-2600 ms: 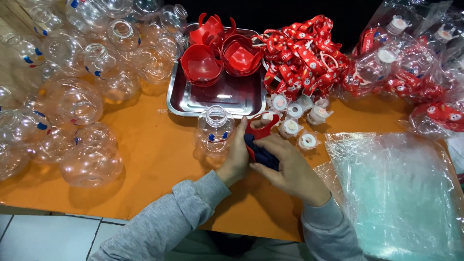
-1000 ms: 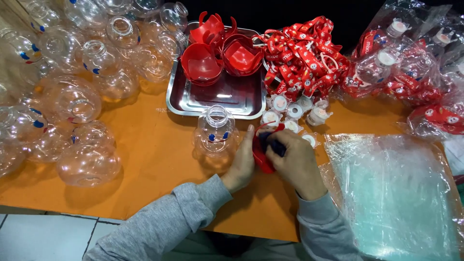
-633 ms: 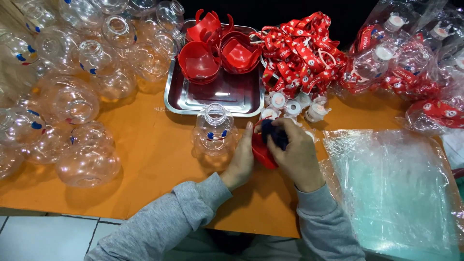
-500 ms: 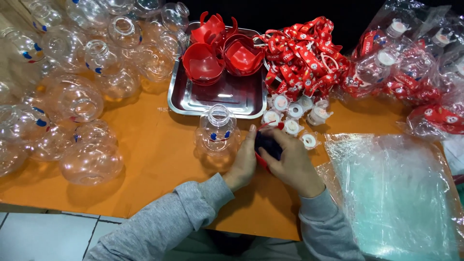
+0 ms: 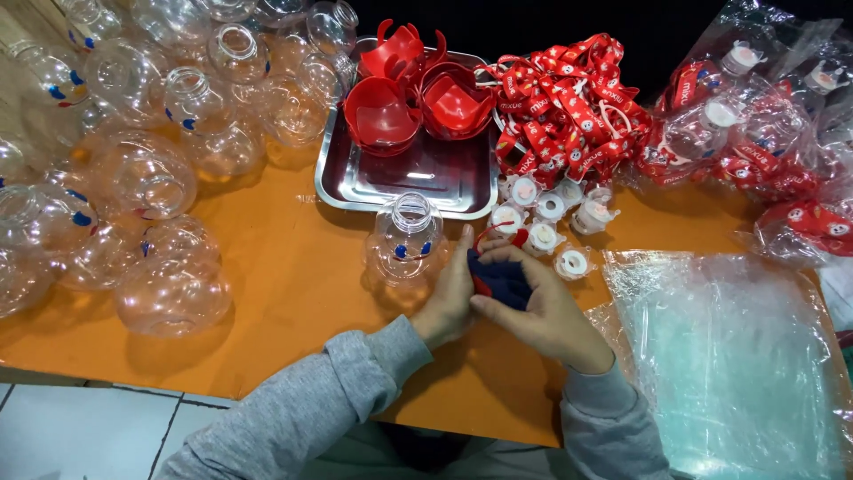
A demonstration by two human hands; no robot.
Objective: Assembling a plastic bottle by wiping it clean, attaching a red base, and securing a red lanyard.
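Note:
Both hands meet over the orange table, just in front of a steel tray. My left hand and my right hand together grip a small dark blue piece with red parts; its exact shape is hidden by the fingers. A clear round plastic bottle with blue eye marks stands upright right beside my left hand. Several small white caps lie just beyond my fingers.
The steel tray holds red plastic cups. A heap of red printed lanyards lies to its right. Many clear bottles crowd the left side. Bagged finished bottles sit far right, and clear plastic bags lie at the near right.
My hands lifted the blue and red piece toward the caps, then drew it back down toward me. The bottle and tray stayed put.

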